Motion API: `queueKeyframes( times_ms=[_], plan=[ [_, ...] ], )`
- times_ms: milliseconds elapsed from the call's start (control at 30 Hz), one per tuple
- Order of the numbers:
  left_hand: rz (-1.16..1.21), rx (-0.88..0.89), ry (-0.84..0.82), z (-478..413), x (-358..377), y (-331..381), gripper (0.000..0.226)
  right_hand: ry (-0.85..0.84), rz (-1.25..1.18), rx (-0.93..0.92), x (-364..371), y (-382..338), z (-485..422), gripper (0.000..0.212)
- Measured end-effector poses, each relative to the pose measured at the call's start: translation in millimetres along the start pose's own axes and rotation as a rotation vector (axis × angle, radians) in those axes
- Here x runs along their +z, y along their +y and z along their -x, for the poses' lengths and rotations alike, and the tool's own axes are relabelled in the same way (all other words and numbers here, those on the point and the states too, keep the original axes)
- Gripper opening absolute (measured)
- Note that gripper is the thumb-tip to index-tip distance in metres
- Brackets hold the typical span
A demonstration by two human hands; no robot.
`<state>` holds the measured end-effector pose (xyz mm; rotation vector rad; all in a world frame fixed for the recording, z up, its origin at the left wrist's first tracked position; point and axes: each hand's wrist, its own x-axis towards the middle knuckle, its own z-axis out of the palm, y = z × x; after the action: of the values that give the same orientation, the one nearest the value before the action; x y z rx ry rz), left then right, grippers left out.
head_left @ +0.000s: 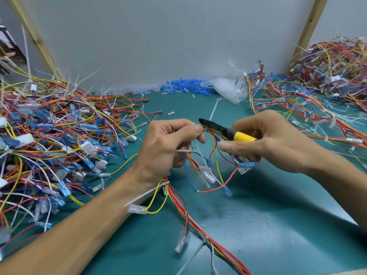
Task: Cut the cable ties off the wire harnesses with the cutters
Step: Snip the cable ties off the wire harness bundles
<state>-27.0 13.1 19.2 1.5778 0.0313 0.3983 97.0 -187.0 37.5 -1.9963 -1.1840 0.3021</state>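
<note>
Head view: left hand (168,147) pinches the wire harness (184,213) between thumb and curled fingers; right hand (274,141) grips the yellow-handled cutters (224,130), black tip at the bundle just beside the left thumb. The harness trails down across the green mat (258,195), with a white cable tie (147,194) below the left wrist

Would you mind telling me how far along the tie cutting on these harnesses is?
Done: clipped white scraps litter the green mat, so some ties are probably off. In hand: the left hand holds a harness while the right hand sets the cutters at a tie by the left thumb. Left: this harness carries another long-tailed tie, and the left pile bristles with ties.
</note>
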Motion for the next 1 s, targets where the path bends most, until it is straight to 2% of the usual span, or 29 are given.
queueKeyframes(
  times_ms=[100, 233, 400, 533, 633, 800, 1000],
  plan=[
    [-0.024, -0.037, 0.036, 0, 2, 2, 0.027, 0.234, 0.345, -0.125, 4, 5, -1, 0.055],
    [-0.002, -0.070, 0.050, -2, 3, 2, 0.036, 0.333, 0.407, -0.206, 4, 5, -3, 0.047],
    [-0.004, -0.045, 0.050, -1, 0, 0, 0.026, 0.287, 0.344, -0.178, 9, 2, -3, 0.047],
    [-0.003, -0.043, 0.082, -4, -2, -4, 0.030, 0.249, -0.009, -0.042, 1, 3, -4, 0.052],
    [0.003, -0.019, 0.087, -3, -3, -5, 0.029, 0.313, -0.130, -0.006, -9, 2, -4, 0.047],
    [-0.032, 0.018, 0.079, -1, -1, -6, 0.023, 0.245, 0.026, 0.023, -8, 5, -4, 0.064],
    [-0.122, 0.085, 0.092, 0, -1, -7, 0.022, 0.152, 0.229, -0.019, -8, 9, -2, 0.050]
  ],
)
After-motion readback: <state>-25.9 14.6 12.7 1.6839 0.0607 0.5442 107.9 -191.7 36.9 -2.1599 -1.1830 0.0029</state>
